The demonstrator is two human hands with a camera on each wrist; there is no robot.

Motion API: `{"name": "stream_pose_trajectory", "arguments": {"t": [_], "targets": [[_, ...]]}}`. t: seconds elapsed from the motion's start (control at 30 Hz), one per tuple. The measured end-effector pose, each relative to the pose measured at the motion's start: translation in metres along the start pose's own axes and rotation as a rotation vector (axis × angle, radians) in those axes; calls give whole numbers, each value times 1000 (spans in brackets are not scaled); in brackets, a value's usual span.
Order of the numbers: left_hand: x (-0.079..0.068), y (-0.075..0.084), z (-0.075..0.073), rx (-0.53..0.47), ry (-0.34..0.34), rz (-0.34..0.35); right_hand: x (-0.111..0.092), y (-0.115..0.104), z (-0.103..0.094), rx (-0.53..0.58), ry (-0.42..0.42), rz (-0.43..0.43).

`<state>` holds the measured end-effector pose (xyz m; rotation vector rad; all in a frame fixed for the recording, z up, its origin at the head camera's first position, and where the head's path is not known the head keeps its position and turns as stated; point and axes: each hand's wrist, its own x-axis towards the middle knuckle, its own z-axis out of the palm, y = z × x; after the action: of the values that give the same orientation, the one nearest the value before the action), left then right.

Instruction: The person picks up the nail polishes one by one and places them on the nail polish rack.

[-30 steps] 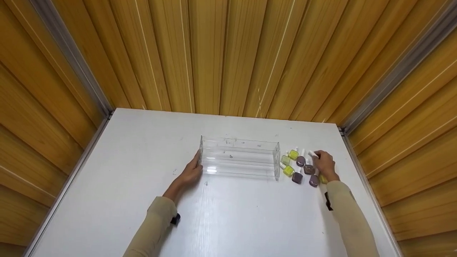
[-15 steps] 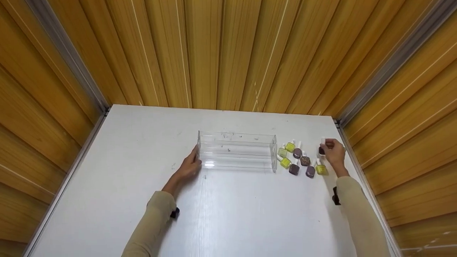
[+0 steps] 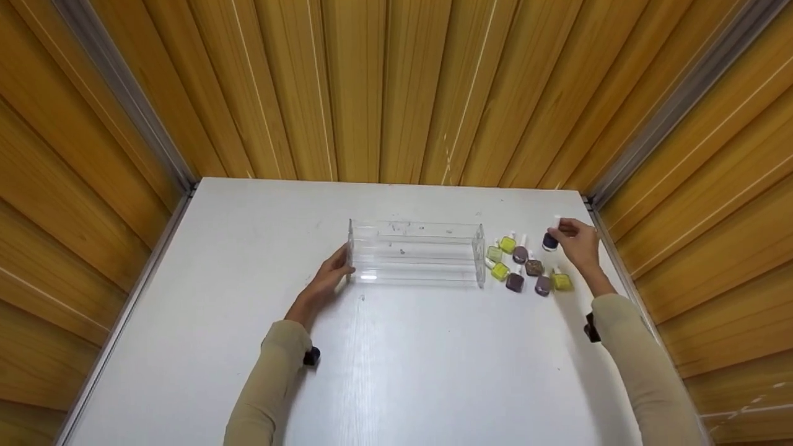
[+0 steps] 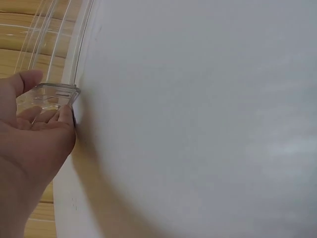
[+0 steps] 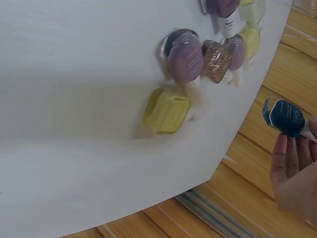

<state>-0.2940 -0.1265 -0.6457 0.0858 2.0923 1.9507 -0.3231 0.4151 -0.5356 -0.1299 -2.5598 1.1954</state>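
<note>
My left hand holds the left end of a clear acrylic rack with tiered shelves. In the left wrist view, the thumb and fingers lie on either side of the rack's end panel. At the right, my right hand pinches a dark nail polish bottle by its white cap, upright. The right wrist view shows this bottle as dark teal with a printed label. Just left of that hand lie several nail polish bottles, among them a yellow one, a glittery brown one and a purple one.
The white table carries the rack near its middle, with the loose bottles close to the rack's right end. Wood-patterned walls rise behind and on both sides. Grey metal posts stand at the back corners.
My right hand has moved from among the bottles out to the right and back, bringing the dark nail polish bottle upright. My left hand stays at the rack's end.
</note>
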Motion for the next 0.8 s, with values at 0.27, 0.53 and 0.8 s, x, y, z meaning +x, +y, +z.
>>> {"name": "stream_pose_trajectory", "arguments": {"t": [0.27,0.53,0.8], "targets": [[0,-3,-2,-142,17,-80,0,-39,21,21,-80,-95],[-5,-7,-10,-202,15,-36,0,-83,55,22,-212,-104],[-10,-9,-11,-206,16,-50,-2,-113,82,61,-314,-207]]}}
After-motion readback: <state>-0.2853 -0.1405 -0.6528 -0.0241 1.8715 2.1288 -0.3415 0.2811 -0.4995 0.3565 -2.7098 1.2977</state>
